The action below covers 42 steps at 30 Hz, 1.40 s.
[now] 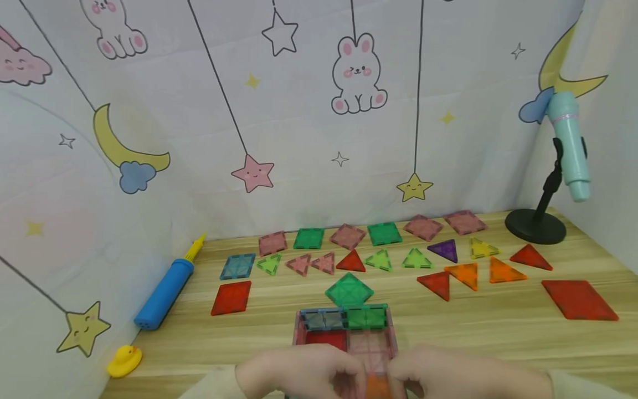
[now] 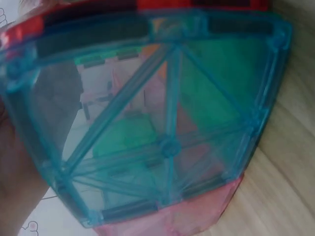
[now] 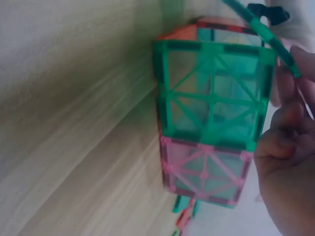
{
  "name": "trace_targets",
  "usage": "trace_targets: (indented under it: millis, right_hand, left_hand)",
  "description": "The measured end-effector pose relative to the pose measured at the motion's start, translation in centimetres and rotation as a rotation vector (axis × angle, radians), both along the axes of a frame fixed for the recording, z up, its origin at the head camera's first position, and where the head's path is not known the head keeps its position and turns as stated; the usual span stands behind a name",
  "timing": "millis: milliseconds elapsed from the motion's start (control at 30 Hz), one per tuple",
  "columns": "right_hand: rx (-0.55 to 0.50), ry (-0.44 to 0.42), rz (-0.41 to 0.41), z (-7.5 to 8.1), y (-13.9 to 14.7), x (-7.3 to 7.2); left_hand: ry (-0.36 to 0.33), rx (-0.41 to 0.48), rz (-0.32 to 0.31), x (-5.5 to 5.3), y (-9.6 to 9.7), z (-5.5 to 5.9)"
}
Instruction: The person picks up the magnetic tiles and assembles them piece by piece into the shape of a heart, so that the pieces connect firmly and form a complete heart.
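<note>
A box of translucent magnetic tiles (image 1: 391, 335) stands at the front of the table. It has blue, green and pink walls, with red and pink showing inside. My left hand (image 1: 311, 371) is over its near left part, fingers curled; what its fingertips touch is hidden. Opposite, my right hand (image 1: 438, 371) bends over the near right part. In the right wrist view, the right hand's fingers pinch the end of a tilted green magnetic tile (image 3: 263, 32), seen nearly edge-on above the box. An orange piece (image 1: 377, 386) shows between the hands. A blue wall tile (image 2: 170, 147) fills the left wrist view.
Behind the box lie a green tile (image 1: 349, 289) and rows of loose square and triangular tiles. A red square (image 1: 231, 297) lies left, another red tile (image 1: 578, 300) right. A blue pump (image 1: 164, 293), a yellow duck (image 1: 124, 361) and a microphone stand (image 1: 535, 226) flank them.
</note>
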State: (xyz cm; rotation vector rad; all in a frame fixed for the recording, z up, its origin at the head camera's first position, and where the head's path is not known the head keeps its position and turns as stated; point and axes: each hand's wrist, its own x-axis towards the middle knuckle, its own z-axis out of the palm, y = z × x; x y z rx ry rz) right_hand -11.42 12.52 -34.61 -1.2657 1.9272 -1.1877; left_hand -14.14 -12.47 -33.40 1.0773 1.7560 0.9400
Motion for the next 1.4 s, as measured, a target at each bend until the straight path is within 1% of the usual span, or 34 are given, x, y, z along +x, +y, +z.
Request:
trace_targets:
  millis: [33,100,133,167,233,300,333,400,433,500,567,633,667,733,767,833,900,933,967,1033,1100,1167,1200,1233,1267,1333,1367,1400]
  right_hand:
    - [0.006,0.049,0.021,-0.1,-0.1,0.1]
    - [-0.006,0.19,0.074,-0.5,-0.5,0.1]
    - [-0.032,0.269,0.102,-0.8,-0.6,0.1]
    - [-0.048,0.375,0.126,-1.1,-0.8,0.1]
    - [-0.092,0.524,0.164,-1.5,-1.1,0.1]
    - [-0.119,0.621,0.181,-1.8,-1.2,0.1]
    - [-0.124,0.655,0.183,-1.8,-1.2,0.1]
    - [-0.095,0.625,0.169,-1.7,-1.0,0.3]
    - [-0.088,0.584,0.162,-1.6,-0.9,0.3]
    - [-0.073,0.6,0.152,-1.5,-0.7,0.3]
    - [-0.075,0.56,0.141,-1.4,-0.6,0.2]
    - [-0.089,0.583,0.148,-1.4,-0.5,0.2]
    - [-0.091,0.611,0.149,-1.5,-0.4,0.1]
    - [-0.084,0.621,0.152,-1.5,-0.5,0.1]
    - [-0.078,0.628,0.153,-1.5,-0.4,0.1]
    - [-0.075,0.686,0.162,-1.5,-0.4,0.1]
    - [-0.081,0.725,0.168,-1.6,-0.4,0.1]
    - [-0.093,0.732,0.17,-1.7,-0.4,0.1]
    - [-0.092,0.706,0.163,-1.7,-0.4,0.2]
    - [-0.09,0.721,0.151,-1.9,-0.4,0.3]
    - [-0.072,0.71,0.129,-2.1,-0.4,0.4]
    - [-0.05,0.733,0.113,-2.3,-0.4,0.5]
    - [-0.049,0.766,0.11,-2.4,-0.5,0.4]
    - [-0.049,0.775,0.107,-2.5,-0.5,0.4]
    - [-0.042,0.73,0.101,-2.5,-0.5,0.5]
    - [-0.036,0.685,0.097,-2.5,-0.3,0.5]
    - [-0.035,0.655,0.099,-2.5,-0.3,0.4]
    - [-0.046,0.651,0.108,-2.5,-0.2,0.2]
  left_hand:
    - [0.017,-0.012,-0.014,0.0,0.0,-0.1]
    - [0.044,-0.037,-0.029,0.1,0.1,-0.2]
    - [0.052,-0.049,-0.033,0.1,0.1,-0.2]
    - [0.054,-0.061,-0.036,0.2,0.1,-0.3]
    - [0.043,-0.084,-0.037,0.2,0.1,-0.4]
    - [0.038,-0.098,-0.042,0.2,0.1,-0.4]
    - [0.04,-0.103,-0.049,0.2,0.1,-0.4]
    - [0.042,-0.114,-0.055,0.2,0.0,-0.4]
    - [0.049,-0.119,-0.058,0.2,-0.1,-0.4]
    - [0.055,-0.127,-0.063,0.2,-0.1,-0.4]
    - [0.055,-0.133,-0.065,0.1,-0.2,-0.5]
    - [0.046,-0.128,-0.068,0.1,-0.2,-0.5]
    - [0.051,-0.124,-0.071,0.1,-0.2,-0.5]
    - [0.071,-0.112,-0.07,0.1,-0.3,-0.4]
    - [0.073,-0.099,-0.062,0.1,-0.4,-0.3]
    - [0.079,-0.06,-0.037,0.0,-0.8,-0.2]
    - [0.067,-0.003,0.012,-0.1,-1.5,0.0]
    - [0.046,0.033,0.043,-0.3,-1.9,0.0]
    - [0.043,0.065,0.075,-0.4,-2.3,0.1]
    - [0.043,0.114,0.144,-0.9,-3.3,0.1]
    - [0.093,0.133,0.219,-1.4,-4.3,0.0]
    - [0.164,0.127,0.289,-2.0,-5.2,-0.2]
    - [0.198,0.119,0.319,-2.3,-5.5,-0.3]
    - [0.247,0.112,0.349,-2.6,-5.9,-0.5]
    - [0.305,0.109,0.378,-3.0,-6.2,-0.7]
    - [0.4,0.092,0.443,-3.9,-6.8,-1.3]
    - [0.435,0.076,0.48,-4.3,-7.1,-1.6]
    - [0.447,0.06,0.513,-4.8,-7.5,-2.0]
